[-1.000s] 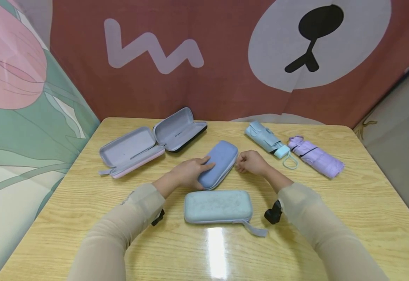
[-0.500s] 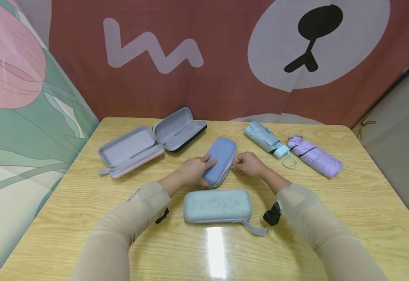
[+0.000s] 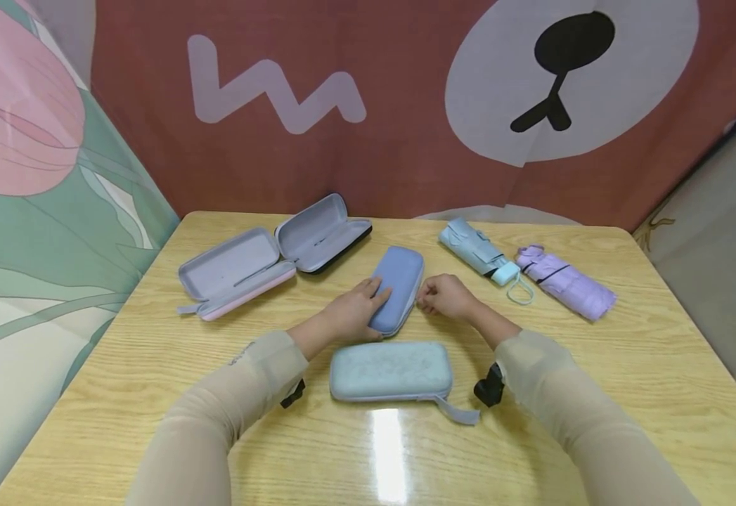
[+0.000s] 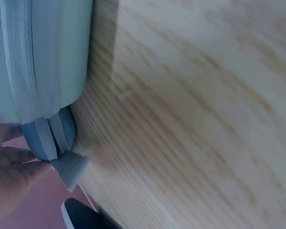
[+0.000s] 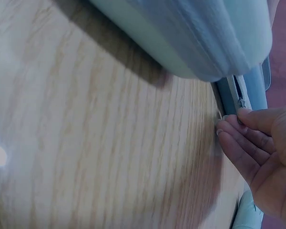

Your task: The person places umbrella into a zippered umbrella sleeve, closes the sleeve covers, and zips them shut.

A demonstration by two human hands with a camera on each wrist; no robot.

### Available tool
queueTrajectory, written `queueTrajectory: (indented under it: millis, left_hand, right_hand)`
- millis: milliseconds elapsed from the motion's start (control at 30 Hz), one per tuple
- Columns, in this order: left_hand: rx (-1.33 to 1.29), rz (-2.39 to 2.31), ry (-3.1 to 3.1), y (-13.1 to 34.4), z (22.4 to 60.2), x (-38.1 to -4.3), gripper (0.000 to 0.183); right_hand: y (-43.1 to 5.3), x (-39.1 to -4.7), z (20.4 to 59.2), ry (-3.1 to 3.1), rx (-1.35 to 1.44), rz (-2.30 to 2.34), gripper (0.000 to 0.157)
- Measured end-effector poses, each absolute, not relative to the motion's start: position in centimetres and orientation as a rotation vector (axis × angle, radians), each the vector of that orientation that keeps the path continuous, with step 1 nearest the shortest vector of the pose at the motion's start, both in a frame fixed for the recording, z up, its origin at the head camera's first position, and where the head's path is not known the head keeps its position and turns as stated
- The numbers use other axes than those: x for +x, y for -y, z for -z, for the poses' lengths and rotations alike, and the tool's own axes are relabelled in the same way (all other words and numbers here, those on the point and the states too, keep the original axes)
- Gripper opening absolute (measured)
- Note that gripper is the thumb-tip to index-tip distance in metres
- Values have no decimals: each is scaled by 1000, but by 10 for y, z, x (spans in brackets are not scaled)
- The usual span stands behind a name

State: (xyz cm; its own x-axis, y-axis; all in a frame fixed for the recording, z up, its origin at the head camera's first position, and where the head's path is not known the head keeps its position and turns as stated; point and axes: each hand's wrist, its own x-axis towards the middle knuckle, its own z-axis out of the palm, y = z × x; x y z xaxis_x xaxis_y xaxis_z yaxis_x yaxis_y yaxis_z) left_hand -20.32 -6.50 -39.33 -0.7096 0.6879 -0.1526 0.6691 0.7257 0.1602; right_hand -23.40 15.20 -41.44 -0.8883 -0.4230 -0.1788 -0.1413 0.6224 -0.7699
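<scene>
A blue zippered case lies at a slant in the middle of the table. My left hand grips its left side, fingers over the lid and thumb by the near end. At its right edge, my right hand pinches the zipper pull between thumb and fingers. A dark gap shows in the zipper beside the slider in the right wrist view. Nearer to me lies a pale green case, closed, with a grey strap; it partly hides the blue case in the left wrist view.
Two cases stand open at the back left, a pink one and a black one, both with grey linings. At the back right lie a folded light blue umbrella and a folded purple umbrella.
The blue case has shifted slightly away from me and turned a little more upright in view. My left hand moved right with it; my right hand shifted slightly left along its edge.
</scene>
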Motion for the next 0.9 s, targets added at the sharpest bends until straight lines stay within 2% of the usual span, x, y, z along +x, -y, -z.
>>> queueTrajectory:
  millis: [467,900]
  left_hand:
    - [1307,8,-2649,60,388,-212,78]
    - [1293,109,-2559,47,381,-232,91]
  right_hand:
    - [-160,-244,411,-2596,-412,1097,13]
    - [-162,-247,411,-2563,-370,1115,14]
